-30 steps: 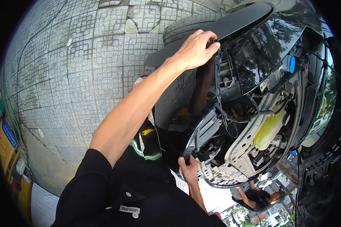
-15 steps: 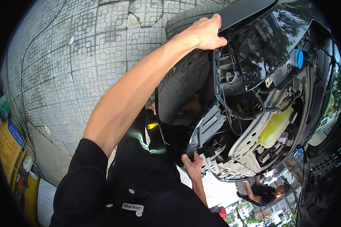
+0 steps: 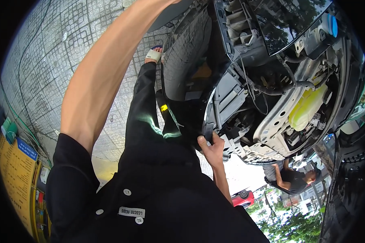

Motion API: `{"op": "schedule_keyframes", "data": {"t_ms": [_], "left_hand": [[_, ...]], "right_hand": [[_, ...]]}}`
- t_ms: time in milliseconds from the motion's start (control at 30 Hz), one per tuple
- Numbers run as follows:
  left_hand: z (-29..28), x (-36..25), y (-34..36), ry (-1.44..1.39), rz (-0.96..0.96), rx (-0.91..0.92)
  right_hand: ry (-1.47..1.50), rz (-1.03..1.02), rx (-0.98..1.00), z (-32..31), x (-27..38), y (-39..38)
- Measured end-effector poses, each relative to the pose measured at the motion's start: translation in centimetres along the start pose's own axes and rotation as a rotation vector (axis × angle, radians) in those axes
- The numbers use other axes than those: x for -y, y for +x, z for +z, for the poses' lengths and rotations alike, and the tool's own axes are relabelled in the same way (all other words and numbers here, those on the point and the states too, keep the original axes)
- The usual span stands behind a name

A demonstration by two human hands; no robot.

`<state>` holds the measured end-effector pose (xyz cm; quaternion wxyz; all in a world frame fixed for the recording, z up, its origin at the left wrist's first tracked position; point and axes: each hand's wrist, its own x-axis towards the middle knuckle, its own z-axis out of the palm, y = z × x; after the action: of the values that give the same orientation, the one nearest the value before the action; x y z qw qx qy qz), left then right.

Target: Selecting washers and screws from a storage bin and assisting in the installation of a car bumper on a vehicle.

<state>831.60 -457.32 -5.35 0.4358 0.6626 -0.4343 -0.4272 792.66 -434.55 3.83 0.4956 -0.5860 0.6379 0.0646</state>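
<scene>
A glossy black bumper cover [image 3: 187, 60] stands along the front of a car, and its surface mirrors the paving. My right hand [image 3: 213, 150] is closed on its near edge, thumb on the outer side and the fingers mostly hidden behind. My left forearm [image 3: 105, 60] reaches up past the top edge of the picture, so the left hand and whatever it touches are out of sight. Beside the cover, the car's exposed front shows a pale metal crossmember [image 3: 278, 115], black hoses [image 3: 271, 90] and a grey plastic bracket [image 3: 228, 92].
A yellow-green part [image 3: 308, 106] and a blue cap [image 3: 332, 26] sit in the engine bay. Another person [image 3: 294, 178] is beyond the car, near a red car [image 3: 243, 199]. Tiled paving [image 3: 69, 52] lies at left, with a yellow sign [image 3: 18, 174] and a green hose [image 3: 22, 123].
My left arm has swung up and left, taking the hand off the top of the picture. My right hand keeps its grip on the bumper cover's near edge. The whole view has shifted.
</scene>
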Motion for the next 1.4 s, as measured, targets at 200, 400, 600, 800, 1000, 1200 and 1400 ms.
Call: {"op": "schedule_keyframes", "data": {"t_ms": [200,400,600,800,1000,1200,1400], "left_hand": [[0.4,-0.6,-0.4,0.099,-0.019,-0.072],[0.4,0.9,-0.4,0.034,0.056,-0.206],[-0.6,2.4,-2.6,-0.204,0.109,-0.254],[1.8,15.1,-19.8,-0.428,-0.237,-0.711],[19.3,26.4,-36.6,-0.564,-0.877,-0.552],[28.0,24.3,-38.3,-1.014,-0.807,-0.208],[29.5,25.1,-38.4,-0.987,-0.800,-0.240]], "right_hand": [[-0.003,-0.027,0.013,-0.3,0.4,0.5],[0.031,-0.040,0.006,0.3,-0.4,0.7],[0.012,0.007,0.001,-1.1,-1.9,0.1],[0.177,-0.060,0.079,-2.3,-3.8,0.6],[0.321,-0.041,0.154,-3.4,-3.5,0.7],[0.473,0.067,0.231,-3.2,-1.7,0.5],[0.455,0.087,0.176,-4.6,-1.9,0.2]]}}
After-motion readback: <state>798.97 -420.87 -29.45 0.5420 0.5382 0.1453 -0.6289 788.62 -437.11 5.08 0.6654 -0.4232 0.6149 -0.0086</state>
